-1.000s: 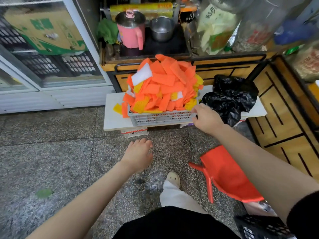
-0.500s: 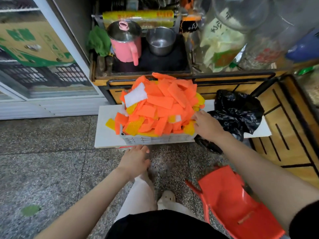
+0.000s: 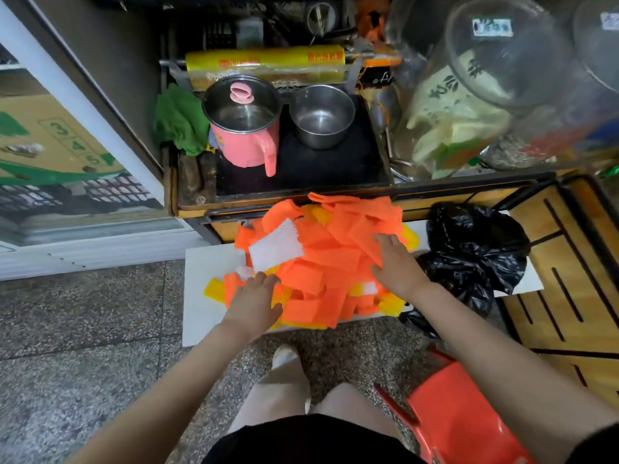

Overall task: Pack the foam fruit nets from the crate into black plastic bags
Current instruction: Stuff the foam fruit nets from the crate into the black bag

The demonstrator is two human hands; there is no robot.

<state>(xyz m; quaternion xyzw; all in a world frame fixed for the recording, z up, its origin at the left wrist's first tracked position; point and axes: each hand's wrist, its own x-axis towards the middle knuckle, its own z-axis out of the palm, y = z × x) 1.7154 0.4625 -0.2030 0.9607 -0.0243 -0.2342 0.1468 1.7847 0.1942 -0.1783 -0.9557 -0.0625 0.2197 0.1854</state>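
A heap of foam fruit nets (image 3: 321, 262), mostly orange with some yellow and a white one (image 3: 276, 244), overflows a crate that the heap hides almost fully. The crate stands on a low white board (image 3: 204, 296). My left hand (image 3: 254, 301) rests with relaxed fingers on the heap's near left side. On the right side of the pile lies my right hand (image 3: 395, 262), its fingers spread over the orange nets. A crumpled black plastic bag (image 3: 475, 256) lies on the board just right of the heap.
A pink pot (image 3: 246, 128) and a steel pot (image 3: 321, 115) sit on a black tray behind the heap. An orange plastic stool (image 3: 459, 423) stands at lower right. Wooden slatted panels (image 3: 569, 279) are at the right, a glass-door cabinet (image 3: 67, 162) at the left.
I have come closer and now look down on the heap. My left hand rose from below the crate onto the nets. My right hand moved from the crate's right edge onto the pile.
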